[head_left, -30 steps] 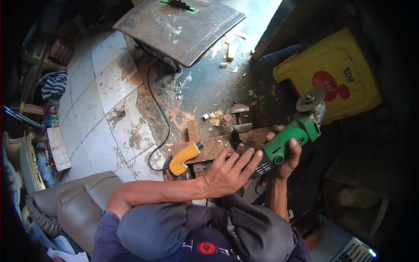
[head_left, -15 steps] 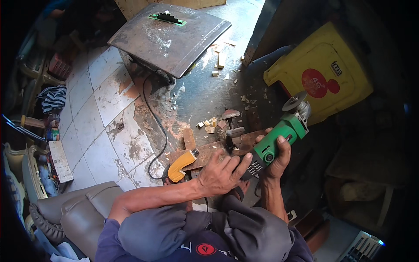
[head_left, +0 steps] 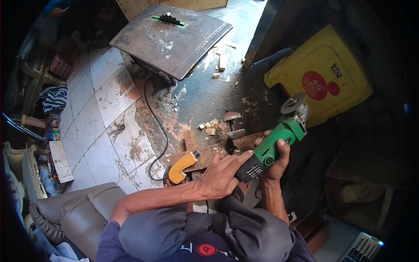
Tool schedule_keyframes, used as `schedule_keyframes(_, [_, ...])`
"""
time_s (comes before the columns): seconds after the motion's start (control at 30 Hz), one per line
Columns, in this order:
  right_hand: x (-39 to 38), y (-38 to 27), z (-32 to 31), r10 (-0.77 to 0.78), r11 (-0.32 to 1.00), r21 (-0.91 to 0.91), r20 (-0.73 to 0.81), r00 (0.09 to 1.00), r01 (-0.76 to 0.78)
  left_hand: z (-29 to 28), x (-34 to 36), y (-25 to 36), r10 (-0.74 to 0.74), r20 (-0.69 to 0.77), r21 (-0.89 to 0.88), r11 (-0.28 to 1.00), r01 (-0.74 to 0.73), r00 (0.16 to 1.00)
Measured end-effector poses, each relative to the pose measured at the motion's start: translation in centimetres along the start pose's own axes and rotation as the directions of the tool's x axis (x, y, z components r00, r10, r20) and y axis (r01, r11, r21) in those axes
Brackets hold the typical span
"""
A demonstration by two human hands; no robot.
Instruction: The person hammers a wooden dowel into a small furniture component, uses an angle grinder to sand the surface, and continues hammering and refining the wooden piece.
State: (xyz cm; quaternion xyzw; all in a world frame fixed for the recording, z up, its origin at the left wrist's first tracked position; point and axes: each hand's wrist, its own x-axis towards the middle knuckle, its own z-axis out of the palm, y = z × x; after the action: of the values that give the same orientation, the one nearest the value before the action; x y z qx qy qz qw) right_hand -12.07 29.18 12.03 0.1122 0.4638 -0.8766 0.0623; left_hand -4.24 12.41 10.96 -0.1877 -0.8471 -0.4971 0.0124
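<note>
A green and black angle grinder (head_left: 275, 147) is held up in front of my knees, tilted with its disc (head_left: 293, 104) at the upper right. My right hand (head_left: 276, 166) is wrapped round the green body from below, thumb lying along the near side. My left hand (head_left: 219, 175) is at the black rear end, its index finger stretched along the casing and the other fingers bent against it. Part of the left hand's grip is hidden. On the floor left of that hand lies a yellow curved-handled tool (head_left: 182, 167) with a dark cord.
Ahead stands a metal saw table (head_left: 172, 41) with a toothed blade. Wood offcuts (head_left: 209, 126) and a reddish board (head_left: 209, 159) lie on the floor. A yellow plastic panel (head_left: 325, 76) leans at the right. On the left are a brown cushioned seat (head_left: 83, 214) and cluttered shelves.
My left hand has turned and closed in on the grinder's rear end, its fingers drawn closer together. The grinder and my right hand have hardly moved.
</note>
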Motion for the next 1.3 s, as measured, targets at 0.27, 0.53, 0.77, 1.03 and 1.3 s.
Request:
schedule_keyframes(0.27, [0.1, -0.1, -0.1, 0.087, 0.987, 0.131, 0.025, 0.996, -0.090, -0.8, 0.6, 0.7, 0.239, -0.006, 0.355, 0.909, -0.221, 0.971])
schedule_keyframes(0.53, [0.4, 0.0, -0.6, 0.159, 0.972, 0.157, 0.106, 0.982, -0.175, -1.5, 0.6, -0.5, 0.293, 0.035, 0.330, 0.899, -0.288, 0.956])
schedule_keyframes(0.77, [0.5, -1.3, 0.2, 0.184, 0.923, 0.257, 0.358, 0.916, -0.286, -1.1, 2.3, 0.4, -0.284, 0.473, -0.487, 0.705, 0.516, 0.834])
schedule_keyframes(1.03, [2.3, -2.4, -0.4, 0.243, 0.950, -0.262, 0.267, 0.933, -0.173, 0.5, 3.4, 1.3, -0.311, 0.158, -0.538, 0.769, 0.346, 0.937])
schedule_keyframes(1.3, [5.0, -2.2, -1.6, 0.298, 0.855, -0.484, 0.158, 0.941, -0.190, -0.3, 2.1, -1.6, -0.212, 0.180, -0.128, 0.963, 0.237, 0.961])
